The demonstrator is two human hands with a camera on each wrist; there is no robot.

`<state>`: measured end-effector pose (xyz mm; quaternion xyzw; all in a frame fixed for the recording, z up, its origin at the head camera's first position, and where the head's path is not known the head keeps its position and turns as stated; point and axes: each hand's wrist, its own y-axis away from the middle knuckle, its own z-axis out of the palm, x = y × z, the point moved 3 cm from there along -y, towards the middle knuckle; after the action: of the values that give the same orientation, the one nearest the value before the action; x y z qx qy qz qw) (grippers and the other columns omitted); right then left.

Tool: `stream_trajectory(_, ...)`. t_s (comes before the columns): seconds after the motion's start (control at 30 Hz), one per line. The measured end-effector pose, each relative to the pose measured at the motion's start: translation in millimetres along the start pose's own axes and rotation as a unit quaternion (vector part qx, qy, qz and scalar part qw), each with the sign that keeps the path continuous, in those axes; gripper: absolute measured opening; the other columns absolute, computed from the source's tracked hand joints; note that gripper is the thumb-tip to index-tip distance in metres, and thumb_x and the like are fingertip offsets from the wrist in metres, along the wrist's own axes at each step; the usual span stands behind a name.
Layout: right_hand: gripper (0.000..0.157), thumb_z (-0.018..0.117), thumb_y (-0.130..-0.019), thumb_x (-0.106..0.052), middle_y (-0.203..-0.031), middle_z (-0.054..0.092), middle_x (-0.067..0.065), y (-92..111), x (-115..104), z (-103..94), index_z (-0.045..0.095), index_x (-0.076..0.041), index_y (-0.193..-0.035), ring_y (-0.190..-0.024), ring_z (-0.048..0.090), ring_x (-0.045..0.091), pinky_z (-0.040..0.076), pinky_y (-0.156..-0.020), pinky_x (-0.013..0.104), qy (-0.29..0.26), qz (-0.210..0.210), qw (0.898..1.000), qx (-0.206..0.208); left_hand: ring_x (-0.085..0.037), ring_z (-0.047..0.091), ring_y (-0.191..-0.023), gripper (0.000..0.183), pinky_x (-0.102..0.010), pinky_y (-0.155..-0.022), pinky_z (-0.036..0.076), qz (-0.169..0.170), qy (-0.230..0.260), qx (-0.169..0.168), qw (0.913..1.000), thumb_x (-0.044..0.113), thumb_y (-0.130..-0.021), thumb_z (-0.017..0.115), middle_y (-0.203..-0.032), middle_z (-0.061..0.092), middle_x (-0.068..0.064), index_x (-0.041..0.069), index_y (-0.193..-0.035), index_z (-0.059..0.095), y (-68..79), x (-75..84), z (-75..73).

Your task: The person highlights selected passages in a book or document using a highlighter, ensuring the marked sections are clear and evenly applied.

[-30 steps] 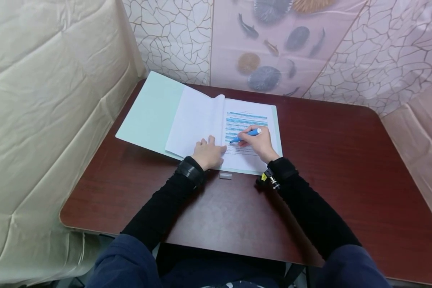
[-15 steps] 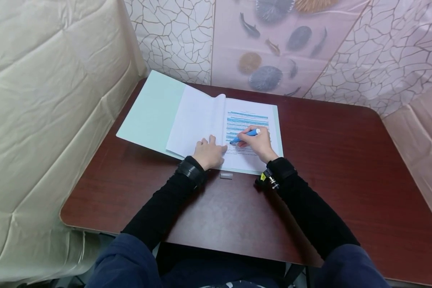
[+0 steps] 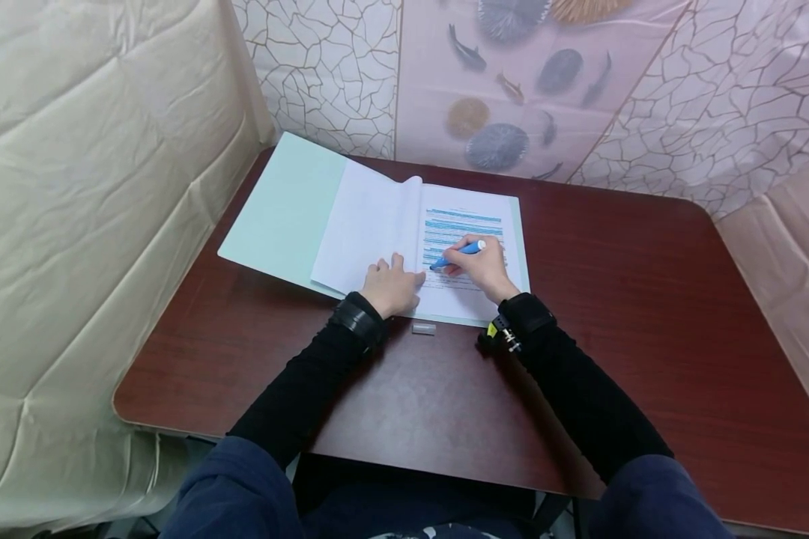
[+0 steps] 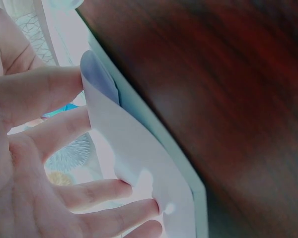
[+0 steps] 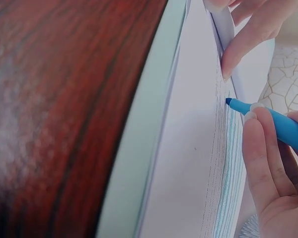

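A pale green folder lies open with white sheets in it. Its right-hand page carries printed text, many lines of it coloured blue. My right hand grips a blue highlighter, whose dark tip meets the page at the lower edge of the coloured lines. My left hand rests with spread fingers on the turned-over sheets near the fold. In the left wrist view its fingertips press on the curled white paper.
A small grey cap-like piece lies on the dark red table, just below the folder's front edge. Quilted cream cloth hangs at the left. A patterned curtain stands behind the table.
Between the frames the highlighter and right hand shift only very slightly. The left hand stays in place on the sheets.
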<state>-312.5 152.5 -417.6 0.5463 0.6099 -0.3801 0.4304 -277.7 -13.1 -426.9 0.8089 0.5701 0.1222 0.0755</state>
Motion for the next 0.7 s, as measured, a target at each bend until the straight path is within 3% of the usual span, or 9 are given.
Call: stream_trajectory(0.7,0.016,0.064,-0.087,-0.002,-0.093,0.068,0.033,5.7,-6.5,0.7,0.066,0.011,-0.096,-0.075,0.072,0.032,0.058,-0.076,0.042,0.005,-0.025,1.000,-0.011,-0.040,0.044,-0.121,0.053,-0.050,-0.107,0.035,-0.006,0.001,-0.007,1.0000,0.034,-0.097,0.053,-0.149,0.031,-0.022,0.029,-0.148,0.040,0.4,0.7,-1.4)
